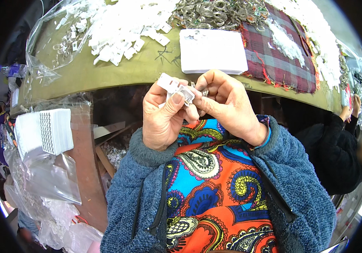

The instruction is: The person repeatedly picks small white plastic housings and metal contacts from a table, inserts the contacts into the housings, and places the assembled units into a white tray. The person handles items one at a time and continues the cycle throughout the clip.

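Observation:
My left hand (162, 118) is closed on a small white plastic piece (174, 87), thumb pressed on its front. The piece has a flat slotted tab and a hollow, box-like part facing up. Close beside it, my right hand (229, 103) has its thumb and forefinger bent together at the hollow part. A bit of metal, like a small ring or chain (205, 91), shows between the fingers of my right hand; its exact shape is partly hidden. Both hands are held above my lap, just short of the table edge.
On the green table (126, 78) lie a heap of white plastic pieces (122, 36), a pile of metal loops (221, 14), a white card stack (214, 52) and plaid cloth (269, 63). White cards (56, 130) stand at left. Another person's hand (346, 113) is at right.

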Action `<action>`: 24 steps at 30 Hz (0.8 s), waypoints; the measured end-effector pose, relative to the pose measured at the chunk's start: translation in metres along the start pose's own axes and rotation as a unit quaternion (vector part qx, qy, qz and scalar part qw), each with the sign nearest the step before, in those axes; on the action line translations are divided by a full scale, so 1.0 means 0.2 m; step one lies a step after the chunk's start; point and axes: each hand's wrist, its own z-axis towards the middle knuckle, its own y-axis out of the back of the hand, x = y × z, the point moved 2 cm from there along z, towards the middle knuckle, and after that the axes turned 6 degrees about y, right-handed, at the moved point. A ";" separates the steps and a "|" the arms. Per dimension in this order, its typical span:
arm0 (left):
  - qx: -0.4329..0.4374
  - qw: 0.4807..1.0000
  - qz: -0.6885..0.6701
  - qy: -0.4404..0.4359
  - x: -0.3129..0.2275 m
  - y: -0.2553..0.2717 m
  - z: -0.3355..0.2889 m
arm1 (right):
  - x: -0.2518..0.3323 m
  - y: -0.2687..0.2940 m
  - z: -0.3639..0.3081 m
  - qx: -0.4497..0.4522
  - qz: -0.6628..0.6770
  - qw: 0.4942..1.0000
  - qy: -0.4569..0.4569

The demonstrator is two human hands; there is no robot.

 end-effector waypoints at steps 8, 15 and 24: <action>-0.044 0.997 0.048 0.039 0.01 0.01 0.00 | 0.12 0.04 0.00 0.012 -0.372 0.895 0.246; -0.117 0.985 0.122 0.046 0.01 0.04 0.00 | 0.13 0.00 0.04 0.032 -0.359 0.895 0.264; -0.106 0.978 0.158 0.086 -0.01 0.03 0.03 | 0.14 0.05 0.11 0.016 -0.358 0.905 0.230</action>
